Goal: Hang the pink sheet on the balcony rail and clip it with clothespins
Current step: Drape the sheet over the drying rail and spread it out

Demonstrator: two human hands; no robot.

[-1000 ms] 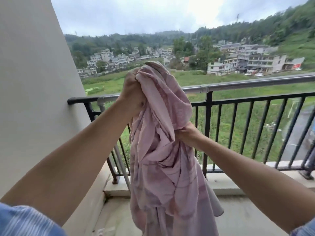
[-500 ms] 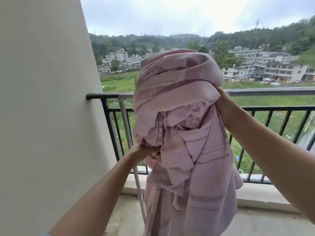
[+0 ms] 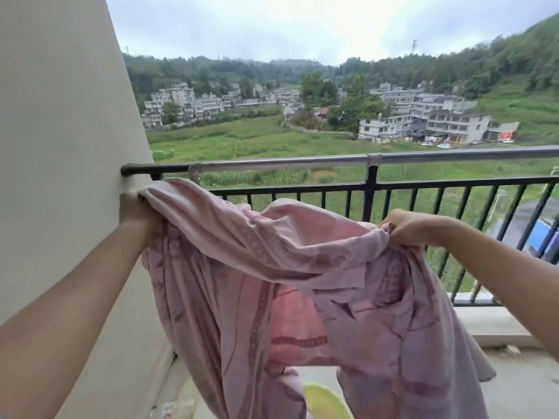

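A pink patterned sheet [image 3: 272,261] is stretched between my two hands, below and in front of the balcony rail [image 3: 302,163]. My left hand [image 3: 136,211] grips one bunched end close to the wall, just under the rail's left end. Out to the right, at about the same height, my right hand [image 3: 405,226] grips the other bunched part. The sheet sags in the middle and its folds hang down toward the floor. It does not touch the top rail. No clothespins are visible.
A cream wall [image 3: 60,146] fills the left side and the rail ends in it. Black vertical bars [image 3: 370,195] run under the silver top rail. A yellow-green object [image 3: 320,400] shows on the floor under the sheet. A concrete ledge [image 3: 496,325] lies at the railing's base.
The sheet was a bunched bundle held high; now my hands have moved apart, left toward the wall and right outward, spreading it wide below the rail.
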